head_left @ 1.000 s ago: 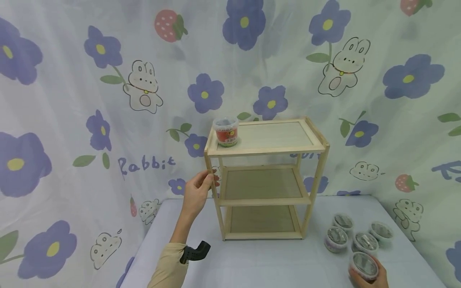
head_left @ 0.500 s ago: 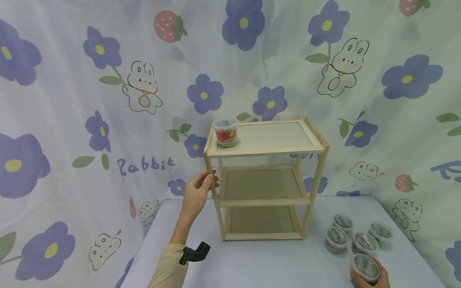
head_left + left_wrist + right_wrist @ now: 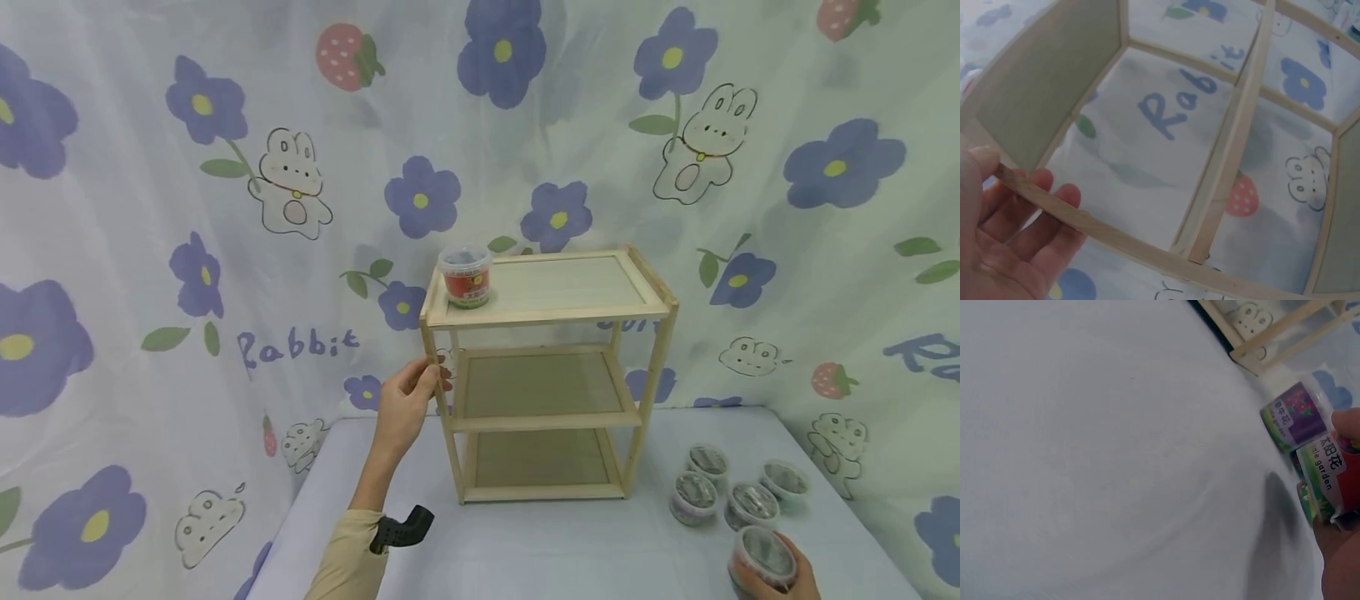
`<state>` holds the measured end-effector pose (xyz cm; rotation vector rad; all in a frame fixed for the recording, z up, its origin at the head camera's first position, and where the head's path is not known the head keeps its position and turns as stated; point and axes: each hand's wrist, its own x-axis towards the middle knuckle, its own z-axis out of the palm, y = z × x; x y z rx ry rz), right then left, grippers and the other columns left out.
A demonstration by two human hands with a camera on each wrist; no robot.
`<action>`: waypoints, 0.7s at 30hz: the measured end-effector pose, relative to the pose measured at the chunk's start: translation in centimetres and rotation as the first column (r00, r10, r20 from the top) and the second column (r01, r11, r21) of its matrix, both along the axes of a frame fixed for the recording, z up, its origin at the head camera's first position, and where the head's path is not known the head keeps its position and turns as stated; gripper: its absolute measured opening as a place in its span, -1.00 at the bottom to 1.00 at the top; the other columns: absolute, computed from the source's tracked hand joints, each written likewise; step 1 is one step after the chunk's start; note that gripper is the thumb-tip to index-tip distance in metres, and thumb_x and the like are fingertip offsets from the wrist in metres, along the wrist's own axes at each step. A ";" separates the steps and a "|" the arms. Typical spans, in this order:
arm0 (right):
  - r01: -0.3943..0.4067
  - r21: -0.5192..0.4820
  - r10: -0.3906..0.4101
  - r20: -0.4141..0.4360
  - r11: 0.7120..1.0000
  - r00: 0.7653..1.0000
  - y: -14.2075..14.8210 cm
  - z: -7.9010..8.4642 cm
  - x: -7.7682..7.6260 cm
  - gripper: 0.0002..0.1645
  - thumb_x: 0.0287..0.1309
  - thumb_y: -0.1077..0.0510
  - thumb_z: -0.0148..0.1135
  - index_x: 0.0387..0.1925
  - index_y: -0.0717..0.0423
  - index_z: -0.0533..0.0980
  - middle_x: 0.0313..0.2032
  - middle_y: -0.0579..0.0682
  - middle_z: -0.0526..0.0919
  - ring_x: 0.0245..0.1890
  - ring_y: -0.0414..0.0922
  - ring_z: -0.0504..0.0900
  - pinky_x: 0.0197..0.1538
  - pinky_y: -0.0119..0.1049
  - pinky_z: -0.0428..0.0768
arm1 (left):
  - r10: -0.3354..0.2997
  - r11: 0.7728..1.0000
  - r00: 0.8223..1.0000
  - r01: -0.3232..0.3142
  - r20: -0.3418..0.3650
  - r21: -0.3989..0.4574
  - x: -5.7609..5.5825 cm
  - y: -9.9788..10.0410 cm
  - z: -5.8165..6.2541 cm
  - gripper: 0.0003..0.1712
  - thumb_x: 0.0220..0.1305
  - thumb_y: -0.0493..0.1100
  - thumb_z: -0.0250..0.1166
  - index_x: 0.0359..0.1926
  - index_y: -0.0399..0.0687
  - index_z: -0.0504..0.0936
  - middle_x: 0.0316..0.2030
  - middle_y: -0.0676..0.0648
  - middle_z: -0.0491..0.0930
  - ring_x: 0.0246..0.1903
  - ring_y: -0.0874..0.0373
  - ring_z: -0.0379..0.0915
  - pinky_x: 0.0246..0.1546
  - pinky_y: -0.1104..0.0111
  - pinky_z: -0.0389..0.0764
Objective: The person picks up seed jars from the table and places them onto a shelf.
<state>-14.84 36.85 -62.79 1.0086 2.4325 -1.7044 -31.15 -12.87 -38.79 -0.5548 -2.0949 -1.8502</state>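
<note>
Red-label tub (image 3: 765,556): in the right hand (image 3: 787,581), thumb and fingers curled round it; 4 o'clock of the shelf; grey under the clear top, contents too unclear to name.
Four grey-topped tubs (image 3: 695,498): from its 10 round to 1 o'clock, nearby.
Shelf-top tub (image 3: 465,287): upright at the top board's 9 o'clock end, red label, clear rim.
Left hand (image 3: 401,408): thumb and fingers pinching the wooden shelf (image 3: 547,422) by its 9 o'clock front post.
Room: white cloth (image 3: 525,550) runs from the shelf's foot across to the held tub.
Writing: "太阳花" and "little garden" on the held tub; "garden" on a purple-label tub (image 3: 1299,417); "Rabbit" on the curtain (image 3: 300,325), 9 o'clock.
</note>
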 end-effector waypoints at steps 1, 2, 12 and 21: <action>0.005 -0.017 -0.005 0.000 1.000 1.000 -0.1 0.4 0.0 0.51 -0.11 -0.24 0.55 0.51 0.37 -0.20 0.35 0.42 0.10 0.18 0.20 0.32 0.00 -0.13 0.49 | -0.001 1.000 1.000 0.001 0.005 0.002 0.0 -0.1 0.0 -0.63 0.49 -0.07 0.15 0.09 -0.26 0.61 -0.15 -0.40 0.63 -0.18 -0.13 0.65 0.00 0.33 0.66; 0.011 -0.030 -0.011 -0.001 0.999 1.000 -0.1 0.8 -0.1 0.53 -0.11 -0.25 0.55 0.51 0.35 -0.24 0.37 0.42 0.07 0.21 0.23 0.29 0.02 -0.09 0.50 | -0.003 1.000 1.000 0.003 0.011 0.005 -0.1 -0.1 0.0 -0.63 0.49 -0.08 0.15 0.10 -0.27 0.61 -0.14 -0.42 0.62 -0.17 -0.17 0.64 0.01 0.33 0.65; -0.181 0.054 0.183 -0.033 0.982 0.983 -0.4 7.4 -0.3 0.42 0.15 -0.32 0.33 0.51 0.35 -0.38 0.40 0.49 -0.05 0.29 0.32 0.21 -0.17 -0.36 0.55 | -0.019 1.000 0.999 0.020 0.026 -0.012 1.2 0.5 1.8 -0.66 0.50 -0.23 0.10 0.12 -0.40 0.56 -0.15 -0.43 0.62 -0.12 -0.37 0.57 0.04 0.24 0.64; -0.232 0.273 0.307 -0.274 0.934 0.911 -0.1 12.6 -2.2 0.15 0.29 -0.13 0.28 0.53 0.27 -0.21 0.32 0.40 0.16 -0.03 -0.43 0.37 -0.26 -0.60 0.48 | 0.006 1.000 1.000 -0.005 0.027 -0.028 2.2 0.5 2.4 -0.67 0.50 -0.21 0.11 0.10 -0.36 0.59 -0.24 -0.19 0.68 -0.15 -0.28 0.62 0.03 0.24 0.65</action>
